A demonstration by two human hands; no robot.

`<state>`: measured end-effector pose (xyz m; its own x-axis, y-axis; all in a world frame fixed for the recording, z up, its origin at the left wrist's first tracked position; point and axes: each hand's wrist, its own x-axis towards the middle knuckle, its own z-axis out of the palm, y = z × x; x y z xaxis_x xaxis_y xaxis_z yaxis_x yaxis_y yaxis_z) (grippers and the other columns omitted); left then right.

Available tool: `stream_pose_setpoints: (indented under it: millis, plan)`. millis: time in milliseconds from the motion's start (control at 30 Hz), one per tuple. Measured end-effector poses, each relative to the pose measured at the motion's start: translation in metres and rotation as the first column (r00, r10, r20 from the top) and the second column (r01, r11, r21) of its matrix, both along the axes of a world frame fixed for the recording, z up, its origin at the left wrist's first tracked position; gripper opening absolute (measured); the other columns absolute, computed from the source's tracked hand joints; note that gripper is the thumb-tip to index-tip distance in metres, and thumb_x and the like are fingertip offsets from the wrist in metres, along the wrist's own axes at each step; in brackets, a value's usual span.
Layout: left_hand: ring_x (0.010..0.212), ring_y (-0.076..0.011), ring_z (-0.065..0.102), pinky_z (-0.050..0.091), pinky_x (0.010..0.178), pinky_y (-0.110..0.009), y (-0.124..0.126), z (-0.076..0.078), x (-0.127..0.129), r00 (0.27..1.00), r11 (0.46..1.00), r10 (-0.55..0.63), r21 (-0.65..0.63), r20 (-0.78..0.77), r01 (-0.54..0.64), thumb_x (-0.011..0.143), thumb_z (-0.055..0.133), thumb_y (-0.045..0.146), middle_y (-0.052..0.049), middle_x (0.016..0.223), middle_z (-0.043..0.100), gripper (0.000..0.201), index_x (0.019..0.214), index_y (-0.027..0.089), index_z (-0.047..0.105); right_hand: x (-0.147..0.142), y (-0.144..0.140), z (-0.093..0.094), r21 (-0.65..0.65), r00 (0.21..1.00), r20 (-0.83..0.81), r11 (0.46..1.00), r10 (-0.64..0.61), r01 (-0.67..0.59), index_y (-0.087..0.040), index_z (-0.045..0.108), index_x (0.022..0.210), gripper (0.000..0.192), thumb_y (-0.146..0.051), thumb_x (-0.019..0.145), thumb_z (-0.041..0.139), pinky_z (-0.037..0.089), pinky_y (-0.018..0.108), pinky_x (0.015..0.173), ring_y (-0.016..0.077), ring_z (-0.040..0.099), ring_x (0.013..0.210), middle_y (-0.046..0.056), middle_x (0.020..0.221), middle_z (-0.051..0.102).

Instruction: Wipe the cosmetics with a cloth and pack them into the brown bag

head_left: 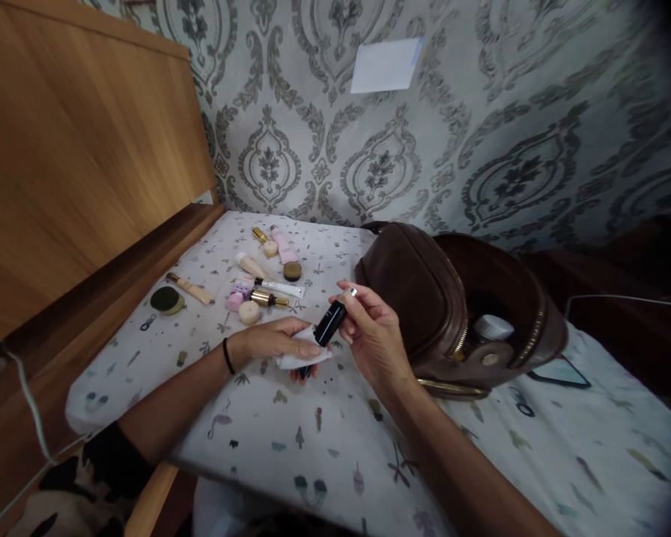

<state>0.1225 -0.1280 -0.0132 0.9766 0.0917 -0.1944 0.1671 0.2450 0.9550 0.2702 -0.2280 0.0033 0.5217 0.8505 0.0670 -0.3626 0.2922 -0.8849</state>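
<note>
The black tube (329, 325) sits tilted between both hands, above the patterned cloth (335, 440): the right hand (372, 332) has its fingers closed on the upper end, and the left hand (273, 344) presses a white tissue (302, 356) around the lower end, fingers clamped on both. To wipe it cleanly, it seems best to keep the right-hand pinch firm and turn the tube inside the tissue. The open brown bag (452, 306) lies just right of the right hand; small makeup items (257, 287) lie beyond the left.
</note>
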Motion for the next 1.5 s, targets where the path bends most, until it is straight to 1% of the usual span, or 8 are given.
stream_pose_setpoints:
  millis: [200,467,600,833,1000,1133,1300,1500]
  plan:
    - [0.049,-0.0109,0.058,0.042,0.043,-0.020,0.001,0.003,-0.001,1.000,0.999,0.016,0.033,0.026,-0.017,0.073,0.073,0.062,-0.006,0.068,0.068,0.052,0.084,0.011,0.068,0.000,-0.002,0.002,0.022,0.999,-0.025,0.999,0.044,-0.043,-0.020,0.067,0.094,0.034,-0.040,0.069,0.081,0.034,0.016,0.039,0.0034,0.039,0.045,0.001,0.081,0.070]
    - [0.050,-0.0120,0.059,0.041,0.042,-0.020,0.001,0.001,0.001,0.999,0.999,0.020,-0.026,0.042,-0.019,0.073,0.072,0.064,-0.006,0.068,0.066,0.059,0.095,0.010,0.068,-0.001,-0.002,0.000,0.021,0.994,-0.008,0.994,0.110,-0.110,-0.021,0.064,0.096,0.037,-0.047,0.073,0.077,0.039,0.019,0.036,0.0057,0.040,0.044,0.003,0.085,0.073]
    - [0.049,-0.0130,0.061,0.044,0.043,-0.021,0.001,-0.003,0.002,0.997,1.000,0.005,-0.024,0.081,-0.003,0.077,0.067,0.065,-0.007,0.069,0.068,0.058,0.096,0.010,0.068,-0.005,-0.002,-0.001,0.011,0.988,-0.051,0.990,0.143,-0.142,-0.022,0.061,0.091,0.040,-0.048,0.069,0.081,0.040,0.021,0.035,0.0061,0.038,0.040,-0.002,0.071,0.068]
    - [0.047,-0.0138,0.061,0.046,0.044,-0.022,0.001,-0.005,0.002,0.998,0.999,0.026,0.041,0.059,-0.029,0.082,0.057,0.068,-0.008,0.063,0.067,0.058,0.077,0.010,0.067,-0.011,-0.002,-0.004,-0.039,0.992,-0.013,0.992,0.123,-0.124,-0.019,0.060,0.076,0.035,-0.046,0.070,0.081,0.035,0.019,0.039,0.0045,0.029,0.038,-0.010,0.045,0.044]
    - [0.049,-0.0147,0.063,0.049,0.046,-0.023,0.000,-0.011,0.003,0.997,0.998,0.058,-0.016,0.055,-0.058,0.079,0.065,0.063,-0.007,0.068,0.068,0.052,0.085,0.012,0.066,-0.013,-0.001,-0.006,-0.060,0.998,0.031,0.997,0.051,-0.049,-0.019,0.052,0.071,0.044,-0.042,0.061,0.087,0.032,0.018,0.036,0.0027,0.032,0.036,-0.007,0.056,0.058]
    - [0.054,-0.0154,0.064,0.050,0.049,-0.023,-0.002,-0.010,0.002,0.998,0.999,0.041,-0.031,0.042,-0.040,0.077,0.072,0.052,-0.007,0.071,0.069,0.043,0.090,0.012,0.064,-0.010,0.001,-0.006,-0.041,0.999,0.039,0.999,0.024,-0.022,-0.019,0.049,0.072,0.047,-0.043,0.059,0.088,0.032,0.017,0.033,0.0036,0.038,0.035,-0.007,0.058,0.059]
    - [0.062,-0.0168,0.068,0.053,0.060,-0.027,-0.005,-0.002,0.001,0.999,0.997,-0.029,-0.077,0.030,0.032,0.069,0.082,0.033,-0.004,0.078,0.071,0.049,0.110,0.015,0.061,-0.001,0.000,0.000,-0.032,0.997,0.013,0.996,-0.082,0.083,-0.020,0.061,0.093,0.049,-0.043,0.059,0.086,0.025,0.016,0.031,0.0024,0.034,0.036,-0.006,0.065,0.062]
    - [0.060,-0.0174,0.068,0.053,0.058,-0.027,-0.007,0.001,-0.002,1.000,0.996,0.017,-0.084,0.025,-0.015,0.072,0.080,0.040,-0.005,0.075,0.072,0.048,0.108,0.015,0.061,0.000,-0.001,0.006,0.023,0.999,0.018,0.999,-0.028,0.028,-0.017,0.071,0.088,0.040,-0.050,0.066,0.079,0.027,0.018,0.033,0.0029,0.036,0.040,-0.001,0.074,0.064]
